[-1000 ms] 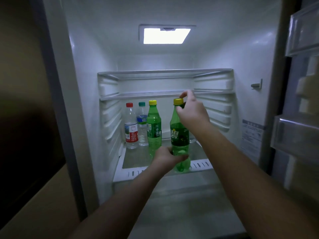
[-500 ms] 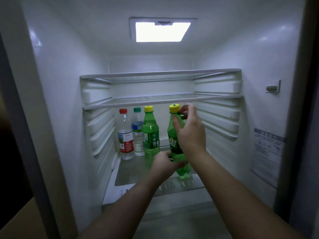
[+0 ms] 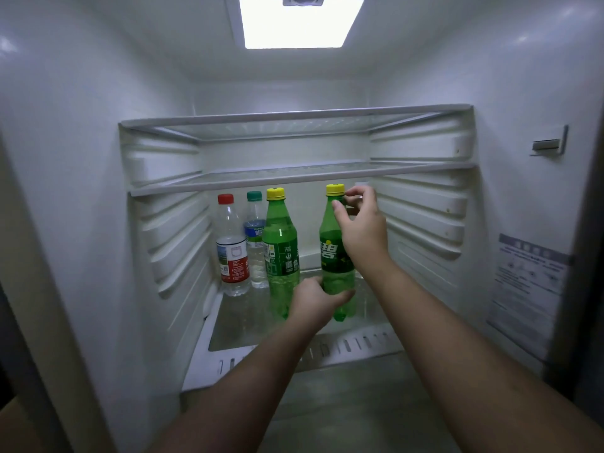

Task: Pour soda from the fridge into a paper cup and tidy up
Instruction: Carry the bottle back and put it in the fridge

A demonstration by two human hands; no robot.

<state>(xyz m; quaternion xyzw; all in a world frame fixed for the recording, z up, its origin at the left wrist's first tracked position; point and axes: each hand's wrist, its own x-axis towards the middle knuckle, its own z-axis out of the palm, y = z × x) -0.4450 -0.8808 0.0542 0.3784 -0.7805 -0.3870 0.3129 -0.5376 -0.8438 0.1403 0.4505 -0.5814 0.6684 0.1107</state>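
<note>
Hands at work inside an open fridge (image 3: pixel 81 158): the left hand (image 3: pixel 312 300) wraps the lower body of a green soda bottle (image 3: pixel 333 243), while the right hand (image 3: pixel 361 227) pinches its neck just under the yellow cap (image 3: pixel 335 189). The bottle stands upright at about 1 o'clock from the left hand, on the glass shelf (image 3: pixel 242 325), close under the shelf above (image 3: pixel 294 178). At its 9 o'clock stands a second green bottle (image 3: pixel 280 243), just beside it; farther toward 9 o'clock are a red-capped water bottle (image 3: pixel 230 246) and, behind, a green-capped one (image 3: pixel 255 223). No paper cup is in view. Whether the step in hand is taking the bottle out or putting it back cannot be told. Either way, it is best done by keeping the bottle upright, letting the lower hand carry the weight and the upper one only steady the neck. The cap should clear the shelf above, and the path should keep to the right so the neighbouring bottle is not knocked.
</note>
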